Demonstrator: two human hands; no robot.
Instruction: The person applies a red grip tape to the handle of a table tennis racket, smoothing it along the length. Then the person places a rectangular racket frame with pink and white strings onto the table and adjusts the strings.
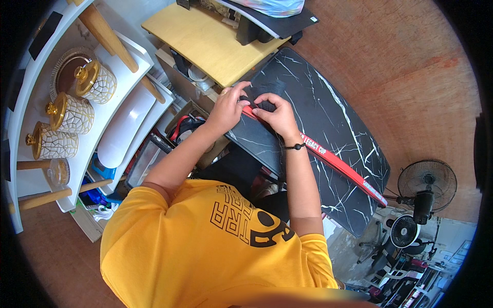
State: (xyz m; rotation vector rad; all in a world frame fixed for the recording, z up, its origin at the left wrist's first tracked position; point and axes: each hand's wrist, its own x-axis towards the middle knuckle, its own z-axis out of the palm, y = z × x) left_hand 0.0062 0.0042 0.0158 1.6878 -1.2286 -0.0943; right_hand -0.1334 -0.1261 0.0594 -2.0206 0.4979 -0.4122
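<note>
A black marble-patterned table top [328, 113] with white veins runs from the upper middle to the right. A long red strap [341, 167] with white lettering lies across it. My left hand [229, 106] and my right hand [275, 114] meet at the strap's far end, both pinching a small black piece [259, 104] there. A black bead bracelet [295, 147] circles my right wrist. What the fingers press underneath is hidden.
A white shelf [41, 82] at the left carries three white-and-gold lidded jars [69, 113] and wooden posts. A yellow wooden table [213, 43] with black items stands at the top. Two black fans [426, 185] stand at the right on a reddish floor [411, 61].
</note>
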